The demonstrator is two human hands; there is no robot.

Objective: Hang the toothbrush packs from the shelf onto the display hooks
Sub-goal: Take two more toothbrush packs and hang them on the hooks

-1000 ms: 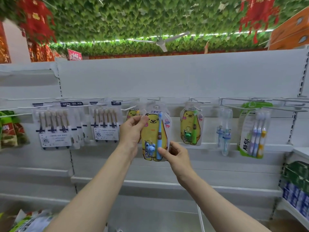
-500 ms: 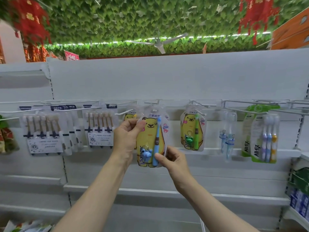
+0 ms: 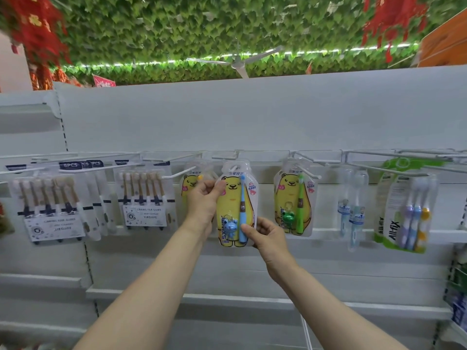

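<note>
Far to the left of the yellow bear-shaped plastic pack with a blue toothbrush (image 3: 236, 198), white card packs of brown-handled toothbrushes (image 3: 54, 210) are hung on white wire hooks (image 3: 174, 175). Just left of the bear pack, its top left edge is pinched by the left hand (image 3: 202, 205), so that grip is closed on it. The bear pack is held upright in front of the white shelf wall (image 3: 252, 117), with its top just under a hook. Whether it is hooked on cannot be told. Its bottom right corner is held in the grip of the right hand (image 3: 267, 236), with the thumb laid on the front. To the right of it, a yellow bear pack with a green toothbrush (image 3: 294, 198) is hung.
</note>
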